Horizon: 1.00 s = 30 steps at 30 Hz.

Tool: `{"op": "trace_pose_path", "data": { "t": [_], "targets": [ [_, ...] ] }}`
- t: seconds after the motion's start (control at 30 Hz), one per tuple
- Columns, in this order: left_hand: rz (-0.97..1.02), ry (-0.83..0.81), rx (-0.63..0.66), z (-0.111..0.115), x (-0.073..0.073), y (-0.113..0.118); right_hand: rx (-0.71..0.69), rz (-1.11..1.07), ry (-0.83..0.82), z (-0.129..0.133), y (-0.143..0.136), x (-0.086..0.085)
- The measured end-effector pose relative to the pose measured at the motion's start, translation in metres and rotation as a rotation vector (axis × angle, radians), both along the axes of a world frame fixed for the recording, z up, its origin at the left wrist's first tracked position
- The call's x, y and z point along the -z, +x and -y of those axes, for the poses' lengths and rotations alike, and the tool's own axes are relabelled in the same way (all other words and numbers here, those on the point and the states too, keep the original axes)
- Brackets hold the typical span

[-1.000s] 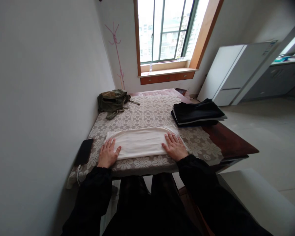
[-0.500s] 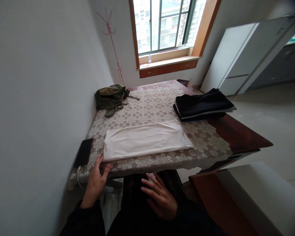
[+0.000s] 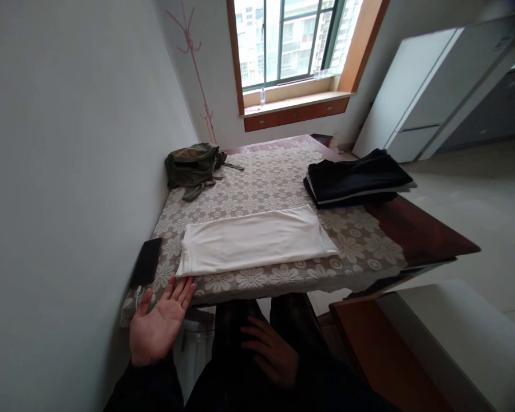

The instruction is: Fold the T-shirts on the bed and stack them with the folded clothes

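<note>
A white cloth (image 3: 257,240), folded into a long flat strip, lies along the near side of the lace-covered table (image 3: 261,183). My left hand (image 3: 158,323) is palm up at the near left table edge, fingers spread, the fingertips at the cloth's lower left corner; it holds nothing. Over my lap, below the table edge, my right hand (image 3: 272,349) hangs with its fingers apart and nothing in it. Farther back on the right sits a folded stack of dark clothes (image 3: 356,180).
A black phone (image 3: 146,262) with a white cable lies at the table's left edge by the wall. Behind it is a green backpack (image 3: 193,166). A brown and white piece of furniture (image 3: 446,337) stands low on the right.
My left hand has turned from thumb-side up to palm up, and the cloth's lower left corner now reaches slightly farther left. My right hand has moved slightly down and left.
</note>
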State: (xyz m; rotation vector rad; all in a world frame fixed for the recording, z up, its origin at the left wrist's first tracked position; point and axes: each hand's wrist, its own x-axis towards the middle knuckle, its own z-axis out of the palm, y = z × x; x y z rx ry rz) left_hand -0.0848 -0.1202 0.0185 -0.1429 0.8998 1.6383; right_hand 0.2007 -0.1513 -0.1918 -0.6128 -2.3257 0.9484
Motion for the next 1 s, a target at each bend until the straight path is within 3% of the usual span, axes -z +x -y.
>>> {"op": "trace_pose_path", "data": {
  "t": [0.2, 0.33, 0.5, 0.6, 0.8, 1.0],
  "targets": [
    [-0.188, 0.067, 0.025, -0.021, 0.004, 0.004, -0.031, 0.06, -0.031, 0.007, 0.0, 0.004],
    [-0.324, 0.144, 0.148, -0.024, 0.017, 0.006, -0.027, 0.069, -0.07, 0.01, -0.001, 0.001],
    [-0.346, 0.219, 0.309, -0.027, 0.028, 0.007, -0.065, 0.069, -0.122, 0.008, -0.005, 0.008],
    [-0.375, 0.243, 0.258, -0.036, 0.03, 0.014, -0.087, 0.051, -0.146, 0.008, -0.008, 0.015],
    [-0.47, 0.252, 0.028, -0.05, 0.036, 0.036, -0.066, 0.08, -0.163, 0.01, -0.01, 0.019],
    [-0.526, 0.224, 0.002, -0.043, 0.042, 0.031, -0.031, 0.076, -0.155, 0.011, -0.005, 0.01]
  ]
}}
